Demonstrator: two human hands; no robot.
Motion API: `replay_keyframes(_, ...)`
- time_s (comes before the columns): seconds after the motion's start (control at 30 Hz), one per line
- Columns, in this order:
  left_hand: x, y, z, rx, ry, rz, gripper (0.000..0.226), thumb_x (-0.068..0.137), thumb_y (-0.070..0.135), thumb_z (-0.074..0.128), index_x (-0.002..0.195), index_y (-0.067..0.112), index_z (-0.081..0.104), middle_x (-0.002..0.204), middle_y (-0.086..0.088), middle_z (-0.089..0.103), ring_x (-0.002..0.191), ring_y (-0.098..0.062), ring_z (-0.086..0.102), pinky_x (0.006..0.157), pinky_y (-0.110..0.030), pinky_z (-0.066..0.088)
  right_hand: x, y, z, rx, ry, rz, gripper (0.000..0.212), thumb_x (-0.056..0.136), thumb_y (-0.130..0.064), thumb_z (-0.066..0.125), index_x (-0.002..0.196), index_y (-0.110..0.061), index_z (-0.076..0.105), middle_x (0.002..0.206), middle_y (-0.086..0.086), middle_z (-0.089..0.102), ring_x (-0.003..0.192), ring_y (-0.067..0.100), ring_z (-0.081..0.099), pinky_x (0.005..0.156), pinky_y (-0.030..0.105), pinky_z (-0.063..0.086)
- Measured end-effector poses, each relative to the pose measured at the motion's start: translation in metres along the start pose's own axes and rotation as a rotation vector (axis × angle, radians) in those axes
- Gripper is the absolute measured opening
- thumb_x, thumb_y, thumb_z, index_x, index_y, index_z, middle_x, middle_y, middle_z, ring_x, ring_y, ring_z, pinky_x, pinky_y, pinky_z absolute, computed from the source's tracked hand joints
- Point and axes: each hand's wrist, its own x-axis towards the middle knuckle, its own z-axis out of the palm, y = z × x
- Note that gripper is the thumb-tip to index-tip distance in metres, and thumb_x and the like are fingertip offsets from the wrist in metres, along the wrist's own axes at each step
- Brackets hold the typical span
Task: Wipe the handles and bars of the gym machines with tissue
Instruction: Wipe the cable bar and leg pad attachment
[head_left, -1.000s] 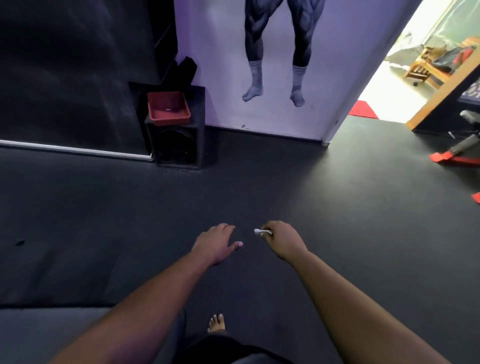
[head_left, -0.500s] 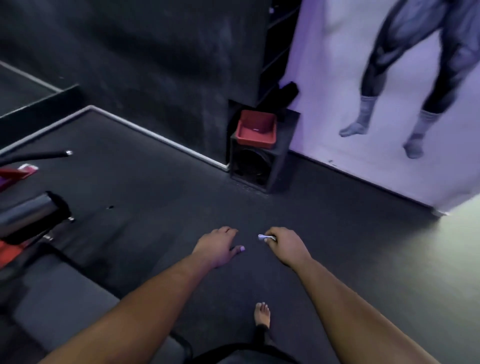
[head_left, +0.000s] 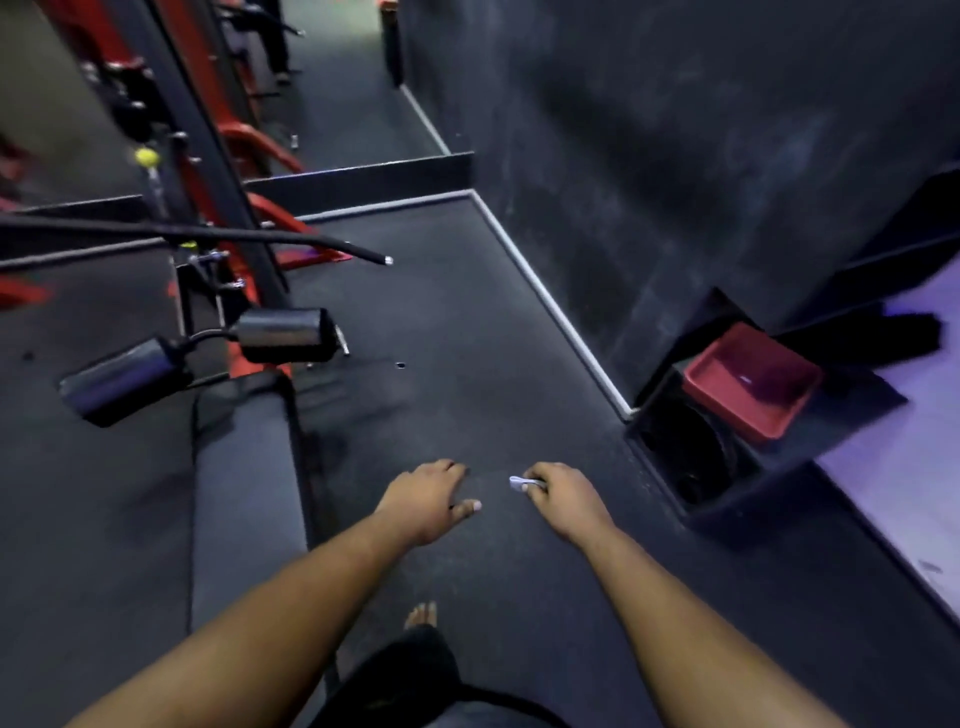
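My right hand (head_left: 563, 496) pinches a small crumpled white tissue (head_left: 521, 483) in front of me, over the dark floor. My left hand (head_left: 428, 496) hangs beside it with relaxed fingers and holds nothing. A red and black gym machine (head_left: 208, 171) stands at the upper left. Its long black bar (head_left: 249, 239) reaches to the right and ends in a metal tip. Two black padded rollers (head_left: 283, 335) sit lower on the machine, beyond a grey padded bench (head_left: 244, 493). Both hands are well short of the bar.
A black box (head_left: 727, 467) at the right carries a red tray (head_left: 748, 384). A dark wall runs along the right, with a white floor edge strip (head_left: 550, 306). A mirror behind the machine reflects it. My bare foot (head_left: 422, 616) is on the floor below my hands.
The view has swung left: the poster wall has slid off to the right and the gym machine with its bar and rollers has come into view. My hands keep the same pose.
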Motion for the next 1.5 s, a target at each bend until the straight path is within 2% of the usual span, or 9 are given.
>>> replay_keyframes(0.23, 0.069, -0.078, -0.028, -0.095, 0.057, -0.188, 0.065, 0.097, 0.066, 0.047, 0.147, 0.024, 0.044, 0.149, -0.001, 0.050, 0.133, -0.027, 0.052, 0.101, -0.045, 0.049, 0.135, -0.041, 0.002, -0.062, -0.112, -0.169, 0.013, 0.094, -0.026, 0.064, 0.103, -0.021, 0.072, 0.107, 0.001, 0.072, 0.102, 0.023, 0.064, 0.082, 0.034, 0.047)
replay_keyframes(0.4, 0.125, -0.149, -0.072, -0.166, 0.046, -0.266, 0.067, 0.098, 0.066, 0.049, 0.149, 0.023, 0.044, 0.151, -0.002, 0.048, 0.135, -0.026, 0.050, 0.104, -0.044, 0.048, 0.227, -0.082, 0.000, -0.098, -0.175, -0.190, 0.039, 0.090, -0.014, 0.063, 0.129, -0.018, 0.064, 0.128, 0.003, 0.065, 0.118, 0.023, 0.061, 0.098, 0.032, 0.046)
replay_keyframes(0.53, 0.164, -0.206, -0.108, -0.191, 0.065, -0.337, 0.070, 0.099, 0.065, 0.047, 0.152, 0.020, 0.042, 0.155, -0.004, 0.045, 0.138, -0.028, 0.047, 0.107, -0.045, 0.046, 0.295, -0.112, 0.000, -0.071, -0.144, -0.237, 0.026, 0.092, -0.009, 0.059, 0.114, -0.017, 0.070, 0.114, 0.005, 0.070, 0.106, 0.025, 0.065, 0.088, 0.034, 0.048)
replay_keyframes(0.6, 0.179, -0.231, -0.121, -0.219, 0.076, -0.381, 0.071, 0.099, 0.065, 0.046, 0.153, 0.019, 0.041, 0.156, -0.005, 0.045, 0.139, -0.029, 0.047, 0.106, -0.045, 0.046, 0.326, -0.128, -0.004, -0.032, -0.150, -0.222, 0.015, 0.096, -0.018, 0.057, 0.096, -0.018, 0.072, 0.102, 0.001, 0.071, 0.095, 0.021, 0.067, 0.081, 0.034, 0.049)
replay_keyframes(0.7, 0.202, -0.261, -0.133, -0.223, 0.081, -0.422, 0.070, 0.099, 0.066, 0.046, 0.152, 0.020, 0.042, 0.153, -0.004, 0.046, 0.137, -0.029, 0.048, 0.104, -0.045, 0.048, 0.374, -0.144, -0.008, -0.035, -0.197, -0.247, 0.026, 0.096, -0.036, 0.052, 0.082, -0.023, 0.069, 0.091, -0.005, 0.072, 0.087, 0.017, 0.067, 0.075, 0.034, 0.050)
replay_keyframes(0.9, 0.259, -0.313, -0.165, -0.253, 0.116, -0.551, 0.063, 0.097, 0.065, 0.050, 0.145, 0.024, 0.048, 0.145, -0.001, 0.053, 0.131, -0.027, 0.052, 0.099, -0.046, 0.050, 0.500, -0.180, -0.005, -0.197, -0.237, -0.372, 0.022, 0.097, -0.029, 0.050, 0.108, -0.032, 0.069, 0.103, -0.004, 0.072, 0.094, 0.025, 0.066, 0.069, 0.034, 0.046)
replay_keyframes(1.03, 0.296, -0.341, -0.191, -0.265, 0.126, -0.681, 0.055, 0.098, 0.064, 0.050, 0.132, 0.021, 0.053, 0.135, -0.003, 0.058, 0.125, -0.027, 0.056, 0.092, -0.044, 0.052, 0.585, -0.213, -0.002, -0.186, -0.266, -0.457, 0.020, 0.093, -0.025, 0.052, 0.106, -0.029, 0.066, 0.102, -0.004, 0.072, 0.094, 0.026, 0.066, 0.072, 0.037, 0.053)
replay_keyframes(1.3, 0.346, -0.396, -0.227, -0.336, 0.216, -0.855, 0.067, 0.100, 0.062, 0.048, 0.154, 0.023, 0.041, 0.153, 0.000, 0.049, 0.140, -0.025, 0.047, 0.105, -0.044, 0.046, 0.711, -0.296, 0.018, -0.119, -0.397, -0.586, 0.017, 0.096, -0.025, 0.053, 0.104, -0.032, 0.066, 0.095, -0.008, 0.071, 0.086, 0.019, 0.067, 0.070, 0.036, 0.053)
replay_keyframes(1.5, 0.373, -0.506, -0.227, -0.357, 0.275, -0.971, 0.057, 0.100, 0.059, 0.048, 0.143, 0.022, 0.050, 0.143, -0.002, 0.055, 0.132, -0.027, 0.052, 0.101, -0.045, 0.048, 0.790, -0.390, 0.077, -0.123, -0.468, -0.751, 0.019, 0.097, -0.024, 0.058, 0.112, -0.026, 0.069, 0.105, -0.001, 0.074, 0.096, 0.025, 0.068, 0.075, 0.036, 0.051)
